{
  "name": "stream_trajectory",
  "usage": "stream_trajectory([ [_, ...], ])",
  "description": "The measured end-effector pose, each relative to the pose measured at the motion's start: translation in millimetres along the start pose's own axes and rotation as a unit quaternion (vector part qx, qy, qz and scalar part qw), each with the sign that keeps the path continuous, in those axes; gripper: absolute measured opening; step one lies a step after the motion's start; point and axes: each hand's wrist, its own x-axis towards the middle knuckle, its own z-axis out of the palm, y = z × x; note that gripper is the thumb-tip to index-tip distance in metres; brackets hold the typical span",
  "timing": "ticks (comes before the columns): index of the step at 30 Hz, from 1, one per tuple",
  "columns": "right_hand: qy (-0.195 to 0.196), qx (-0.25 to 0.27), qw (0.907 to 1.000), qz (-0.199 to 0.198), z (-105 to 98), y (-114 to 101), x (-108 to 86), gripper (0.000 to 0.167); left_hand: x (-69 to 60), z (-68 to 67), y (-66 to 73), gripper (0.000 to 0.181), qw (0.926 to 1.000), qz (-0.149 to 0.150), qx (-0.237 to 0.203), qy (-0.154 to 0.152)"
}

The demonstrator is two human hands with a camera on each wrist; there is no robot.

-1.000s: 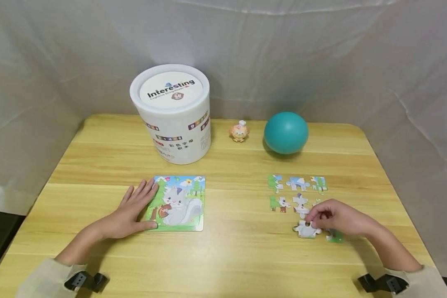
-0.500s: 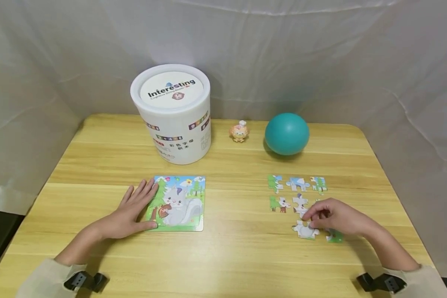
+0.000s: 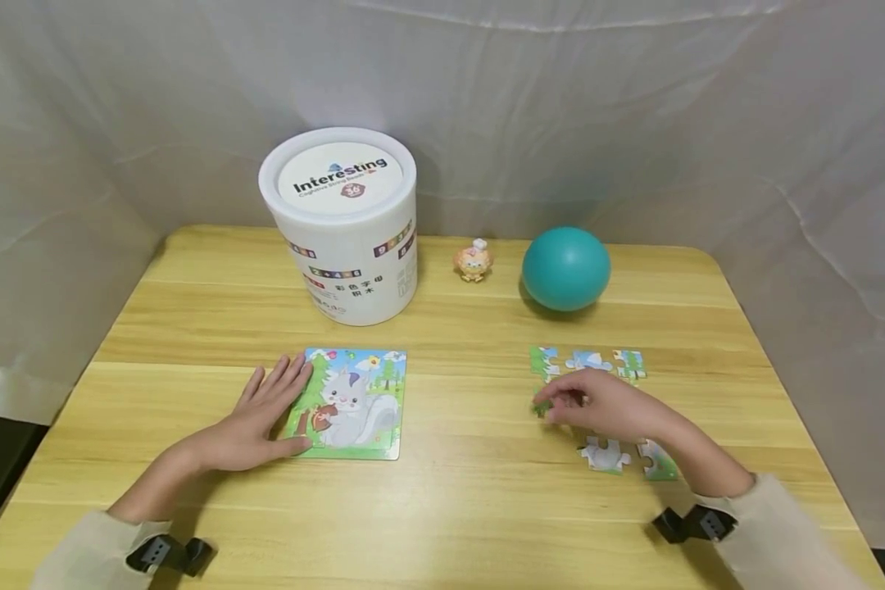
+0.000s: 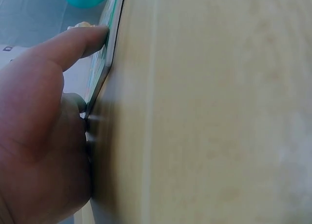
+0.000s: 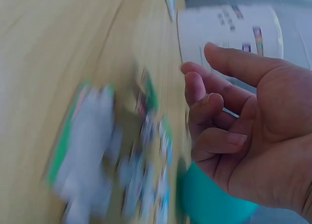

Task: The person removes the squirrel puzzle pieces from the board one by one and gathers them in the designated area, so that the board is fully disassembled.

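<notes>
A square jigsaw board [image 3: 365, 410] with a squirrel picture lies on the table, left of centre. My left hand [image 3: 258, 422] rests on its left edge with fingers spread; in the left wrist view the thumb [image 4: 80, 43] touches the board's edge. At the right, my right hand [image 3: 608, 406] hovers over loose jigsaw pieces, its fingertips by a green piece [image 3: 541, 408]. In the right wrist view its fingers curl loosely, thumb and forefinger apart, holding nothing. A grey squirrel-body piece [image 3: 605, 456] and a green corner piece [image 3: 660, 461] lie below it. The hand hides several middle-row pieces.
Behind the board stands a white lidded tub [image 3: 350, 246]. A small orange figurine [image 3: 474, 262] and a teal ball [image 3: 566, 269] stand along the back of the wooden table [image 3: 442, 524]. Grey cloth [image 3: 531, 98] hangs behind.
My right hand has moved left and slightly away from me, from the grey squirrel-body piece to the left middle piece. The left hand has stayed put on the board.
</notes>
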Motion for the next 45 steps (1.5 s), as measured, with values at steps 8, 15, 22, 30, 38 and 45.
stream_trajectory([
  [8,-0.015,-0.004,0.9988,-0.047,23.9,-41.3,57.8,0.03,0.5,-0.5,-1.7,0.105,0.9998,0.001,-0.017,-0.007],
  [15,-0.011,0.004,0.9981,-0.061,54.7,-72.4,103.5,0.034,1.9,-0.1,-5.2,0.115,0.9993,0.012,-0.034,-0.011],
  [22,0.0,0.008,0.9978,-0.066,88.4,-96.8,143.7,0.036,1.4,-2.0,-4.7,0.116,0.9992,0.015,-0.037,-0.009],
  [30,0.018,-0.015,0.997,-0.074,120.9,-117.1,172.0,0.048,1.3,-0.4,-4.4,0.114,0.999,0.025,-0.036,-0.004],
  [38,0.005,-0.058,0.9949,-0.082,140.5,-136.1,185.6,0.043,-1.1,-0.5,-4.3,0.112,0.9992,0.031,-0.024,0.004],
  [45,-0.004,-0.059,0.9921,-0.111,153.6,-145.8,185.8,0.041,-1.4,-0.3,-5.5,0.111,0.9991,0.039,-0.016,0.008],
])
